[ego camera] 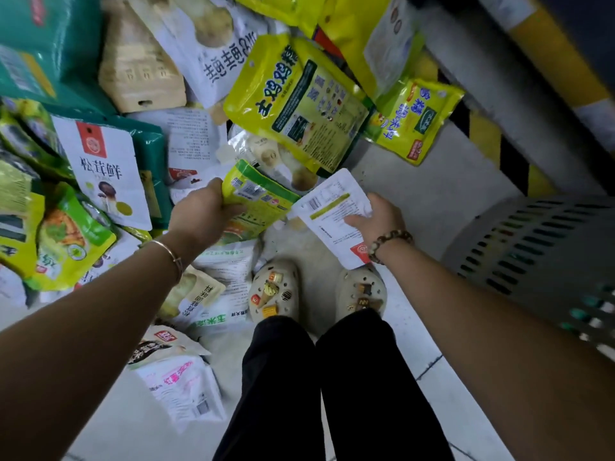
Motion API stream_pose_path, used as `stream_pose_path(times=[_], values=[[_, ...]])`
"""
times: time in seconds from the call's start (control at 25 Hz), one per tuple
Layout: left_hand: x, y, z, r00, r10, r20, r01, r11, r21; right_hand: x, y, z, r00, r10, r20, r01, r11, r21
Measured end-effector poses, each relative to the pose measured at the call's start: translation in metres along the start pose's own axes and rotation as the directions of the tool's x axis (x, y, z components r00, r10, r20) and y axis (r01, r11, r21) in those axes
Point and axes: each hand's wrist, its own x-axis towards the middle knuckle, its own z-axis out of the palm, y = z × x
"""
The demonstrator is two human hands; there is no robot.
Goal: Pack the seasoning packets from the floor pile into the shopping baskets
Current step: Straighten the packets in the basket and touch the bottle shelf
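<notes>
Grey basket (pixel 532 254) sits at the right edge. At centre the left hand (pixel 199 214) grips a green packet (pixel 259 197), the right hand (pixel 382 217) a white packet (pixel 329 211); the pile (pixel 293 94) covers the floor (pixel 416 181) upper left.

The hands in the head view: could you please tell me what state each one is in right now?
The left hand grips a yellow-green packet.
The right hand holds a white packet.
</notes>
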Motion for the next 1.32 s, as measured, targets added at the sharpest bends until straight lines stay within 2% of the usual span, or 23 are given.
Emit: stream_pose_path(times=[0.16,0.36,0.56,0.76,0.96,1.12,1.2,1.32], values=[[-0.014,0.038,-0.047,0.988,0.103,-0.112,-0.103,0.995,0.001,-0.037,-0.011,-0.030,0.988,0.100,-0.113,-0.072,0.970,0.233],[-0.053,0.084,-0.096,0.994,0.013,-0.110,-0.041,0.966,-0.257,-0.097,-0.035,-0.075,0.936,0.263,-0.232,-0.115,0.855,0.505],[-0.123,0.129,-0.134,0.993,-0.121,-0.016,0.090,0.816,-0.571,-0.174,-0.053,-0.131,0.879,0.285,-0.383,-0.017,0.821,0.571],[-0.181,0.193,-0.167,0.994,-0.104,0.033,0.101,0.763,-0.638,-0.250,-0.038,-0.195,0.845,0.311,-0.434,0.062,0.750,0.659],[-0.224,0.270,-0.164,0.999,-0.031,0.037,0.047,0.749,-0.660,-0.299,0.015,-0.264,0.794,0.386,-0.469,0.046,0.732,0.680],[-0.262,0.345,-0.134,0.995,0.073,0.065,-0.014,0.767,-0.642,-0.326,0.085,-0.308,0.713,0.470,-0.520,0.019,0.729,0.685],[-0.275,0.383,-0.108,0.976,0.209,0.054,-0.133,0.781,-0.611,-0.330,0.129,-0.323,0.658,0.536,-0.530,-0.008,0.708,0.706],[-0.280,0.439,-0.061,0.910,0.413,0.036,-0.348,0.809,-0.474,-0.324,0.199,-0.336,0.589,0.634,-0.500,-0.091,0.668,0.739]])
